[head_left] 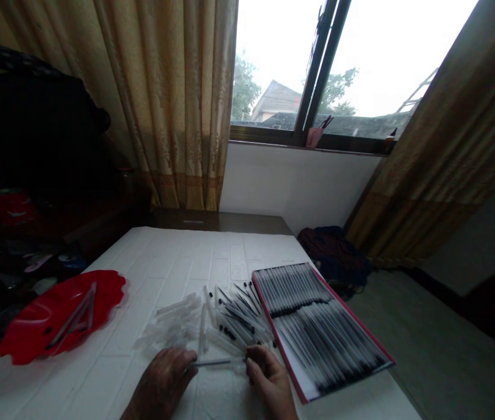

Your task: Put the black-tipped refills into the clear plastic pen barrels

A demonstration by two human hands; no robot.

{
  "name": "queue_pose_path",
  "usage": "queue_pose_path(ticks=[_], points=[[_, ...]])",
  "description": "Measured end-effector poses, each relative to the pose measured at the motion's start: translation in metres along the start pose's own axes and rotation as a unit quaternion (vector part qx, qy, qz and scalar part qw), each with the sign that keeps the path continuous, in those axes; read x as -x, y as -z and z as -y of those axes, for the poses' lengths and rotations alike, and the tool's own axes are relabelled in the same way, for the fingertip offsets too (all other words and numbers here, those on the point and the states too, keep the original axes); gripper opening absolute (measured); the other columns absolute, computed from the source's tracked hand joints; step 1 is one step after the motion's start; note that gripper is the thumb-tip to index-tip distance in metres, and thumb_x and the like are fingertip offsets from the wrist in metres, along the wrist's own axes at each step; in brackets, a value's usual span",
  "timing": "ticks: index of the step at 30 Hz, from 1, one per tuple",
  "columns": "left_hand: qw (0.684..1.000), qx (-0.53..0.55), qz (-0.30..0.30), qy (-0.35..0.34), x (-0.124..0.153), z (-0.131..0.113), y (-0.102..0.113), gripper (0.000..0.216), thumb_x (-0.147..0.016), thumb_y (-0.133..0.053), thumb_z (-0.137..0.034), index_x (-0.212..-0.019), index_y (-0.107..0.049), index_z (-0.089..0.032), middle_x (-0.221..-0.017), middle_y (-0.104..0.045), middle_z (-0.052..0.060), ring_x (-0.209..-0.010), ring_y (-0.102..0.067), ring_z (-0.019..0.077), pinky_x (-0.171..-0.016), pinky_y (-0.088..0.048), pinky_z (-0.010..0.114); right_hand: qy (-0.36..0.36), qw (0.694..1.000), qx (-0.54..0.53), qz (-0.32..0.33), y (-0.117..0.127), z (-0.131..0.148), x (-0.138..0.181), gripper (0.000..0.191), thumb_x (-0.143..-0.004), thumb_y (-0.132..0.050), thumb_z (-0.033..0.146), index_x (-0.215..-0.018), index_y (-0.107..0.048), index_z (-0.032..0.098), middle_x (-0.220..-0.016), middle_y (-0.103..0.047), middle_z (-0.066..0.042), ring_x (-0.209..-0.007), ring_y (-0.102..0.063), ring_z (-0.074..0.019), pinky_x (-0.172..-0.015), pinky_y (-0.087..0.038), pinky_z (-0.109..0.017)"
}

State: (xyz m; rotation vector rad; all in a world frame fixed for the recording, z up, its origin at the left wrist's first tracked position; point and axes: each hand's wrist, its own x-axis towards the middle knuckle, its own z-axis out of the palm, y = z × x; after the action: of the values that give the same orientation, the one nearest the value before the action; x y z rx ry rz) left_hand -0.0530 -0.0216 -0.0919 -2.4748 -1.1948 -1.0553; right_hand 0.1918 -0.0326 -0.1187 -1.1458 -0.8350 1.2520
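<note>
Pen (214, 363) up front in the head view, and it's slung crosswise between your two hands, just above the table (120, 286) or resting on it; you can't tell which from here. Long axis runs left to right, nearly level, dark along its left part and clear towards the right end. Neither hand has it nearer: you've got one at each end!

Over to your left hand (162, 382): back up, knuckles curled, thumb and forefinger pinched together on the dark end. Now your right hand (271, 379), turned inward, fingers bent, thumb coming up to meet them; that grip looks clamped on the clear end, though whether a separate clear piece sits there, the blur won't say. Both wrists come in from the near edge, fingertips facing each other along the pen's line.

Just beyond the pen, a clear tube (203, 329) points away from you, square to it. Past your left fingers lies the tube heap (172, 324); past your right, loose pens (241, 312) and black caps (227, 333). Right of that, slanting beside your right hand, the box (289, 366) with its rows of pens. Far left, well apart, the red dish (32, 326).
</note>
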Motion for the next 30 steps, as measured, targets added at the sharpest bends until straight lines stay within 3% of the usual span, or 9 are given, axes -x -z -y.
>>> queue_pose_path(ticks=[8, 14, 18, 24, 30], points=[[1.0, -0.008, 0.024, -0.003, -0.008, -0.003, 0.004, 0.027, -0.096, -0.036, -0.038, -0.092, -0.06, -0.026, -0.08, -0.069, 0.0, -0.071, -0.067, 0.0137, -0.066, -0.055, 0.025, 0.002, 0.999, 0.006, 0.032, 0.005, 0.002, -0.001, 0.03, -0.061, -0.079, 0.038, -0.082, -0.072, 0.019, -0.077, -0.071, -0.006, -0.072, -0.064, -0.021, -0.058, -0.048, -0.025], [1.0, -0.005, 0.017, 0.005, 0.003, 0.002, -0.003, 0.028, -0.092, -0.044, -0.045, -0.103, -0.059, -0.024, -0.085, -0.071, 0.001, -0.077, -0.068, 0.016, -0.07, -0.056, 0.028, -0.004, 1.0, 0.009, 0.019, 0.003, 0.003, 0.0, 0.031, -0.06, -0.079, 0.039, -0.082, -0.072, 0.018, -0.075, -0.071, -0.006, -0.068, -0.063, -0.0203, -0.055, -0.047, -0.024], [1.0, -0.003, -0.005, 0.008, 0.005, 0.002, -0.004, 0.022, -0.094, -0.042, -0.04, -0.1, -0.058, -0.025, -0.084, -0.07, 0.0, -0.075, -0.068, 0.0149, -0.071, -0.056, 0.028, 0.015, 1.0, 0.005, -0.011, 0.0, 0.003, 0.003, 0.03, -0.06, -0.079, 0.039, -0.081, -0.072, 0.019, -0.073, -0.07, -0.005, -0.066, -0.062, -0.0187, -0.054, -0.045, -0.023], [1.0, 0.008, 0.027, 0.003, -0.008, -0.004, 0.004, 0.023, -0.095, -0.039, -0.036, -0.094, -0.06, -0.026, -0.082, -0.069, 0.0, -0.073, -0.066, 0.0142, -0.067, -0.054, 0.026, 0.002, 1.0, 0.013, -0.005, -0.002, 0.01, 0.002, 0.033, -0.056, -0.08, 0.042, -0.078, -0.072, 0.019, -0.072, -0.07, -0.005, -0.067, -0.063, -0.0203, -0.055, -0.047, -0.025], [1.0, -0.009, 0.017, -0.013, -0.002, -0.001, 0.002, 0.025, -0.093, -0.042, -0.042, -0.102, -0.059, -0.025, -0.084, -0.07, 0.001, -0.075, -0.068, 0.0156, -0.068, -0.056, 0.027, 0.014, 0.999, 0.023, -0.016, -0.004, 0.014, 0.003, 0.033, -0.056, -0.08, 0.042, -0.077, -0.072, 0.018, -0.072, -0.07, -0.006, -0.07, -0.064, -0.0218, -0.057, -0.048, -0.025]])
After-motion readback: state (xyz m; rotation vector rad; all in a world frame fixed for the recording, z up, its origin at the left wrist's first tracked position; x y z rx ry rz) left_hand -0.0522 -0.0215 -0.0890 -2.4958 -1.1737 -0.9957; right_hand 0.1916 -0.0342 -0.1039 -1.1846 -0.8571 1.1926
